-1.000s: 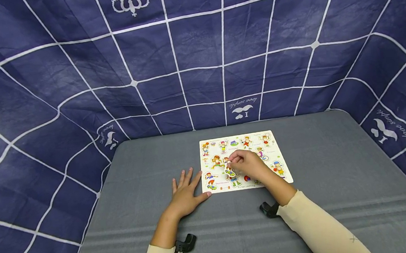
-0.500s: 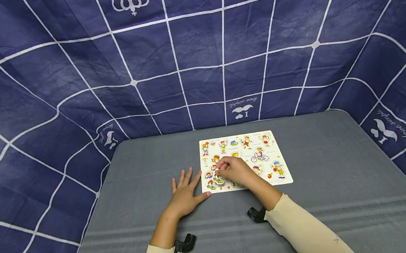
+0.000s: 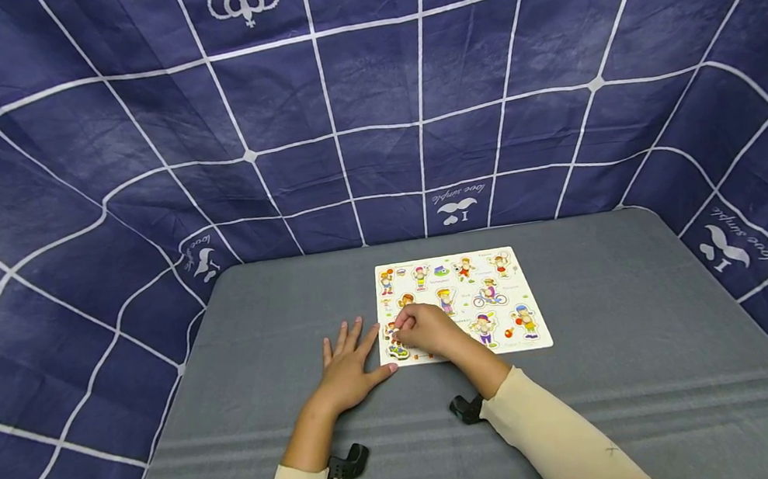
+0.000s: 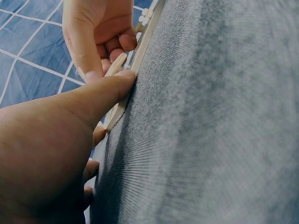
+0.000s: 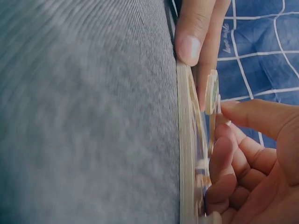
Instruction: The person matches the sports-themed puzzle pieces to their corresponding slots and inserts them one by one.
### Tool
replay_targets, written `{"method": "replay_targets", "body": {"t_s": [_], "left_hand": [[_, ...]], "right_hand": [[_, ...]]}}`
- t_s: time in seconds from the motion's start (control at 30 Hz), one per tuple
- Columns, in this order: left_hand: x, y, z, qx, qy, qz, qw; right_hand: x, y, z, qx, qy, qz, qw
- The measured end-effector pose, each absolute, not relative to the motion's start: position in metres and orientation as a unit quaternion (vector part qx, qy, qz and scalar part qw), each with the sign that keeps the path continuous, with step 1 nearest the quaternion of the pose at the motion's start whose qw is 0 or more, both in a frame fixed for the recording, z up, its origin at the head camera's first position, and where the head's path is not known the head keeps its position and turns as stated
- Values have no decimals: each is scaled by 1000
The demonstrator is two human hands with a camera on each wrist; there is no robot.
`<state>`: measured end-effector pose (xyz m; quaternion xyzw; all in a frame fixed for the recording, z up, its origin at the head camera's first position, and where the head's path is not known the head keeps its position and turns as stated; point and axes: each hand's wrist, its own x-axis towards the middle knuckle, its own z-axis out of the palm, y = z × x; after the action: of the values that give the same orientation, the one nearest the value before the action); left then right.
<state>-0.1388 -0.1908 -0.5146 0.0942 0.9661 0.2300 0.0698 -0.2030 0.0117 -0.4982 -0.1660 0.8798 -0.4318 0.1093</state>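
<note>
Your head camera looks forward and down over the whole grey bench [image 3: 616,371], with the puzzle board [image 3: 461,302] and both hands mid-frame, seen from well back. Your left wrist camera sits very near the bench surface, looking along the left hand [image 4: 51,154] toward the board's edge [image 4: 122,100]. Your right wrist camera is equally near, facing that edge [image 5: 186,154] from the opposite side. All 3 views share that board edge.
</note>
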Motion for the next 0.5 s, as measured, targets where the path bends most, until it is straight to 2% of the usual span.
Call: {"method": "replay_targets", "body": {"t_s": [0.5], "left_hand": [[-139, -191, -515, 92, 965, 237, 71]], "right_hand": [[-201, 6, -501, -179, 899, -387, 101]]}}
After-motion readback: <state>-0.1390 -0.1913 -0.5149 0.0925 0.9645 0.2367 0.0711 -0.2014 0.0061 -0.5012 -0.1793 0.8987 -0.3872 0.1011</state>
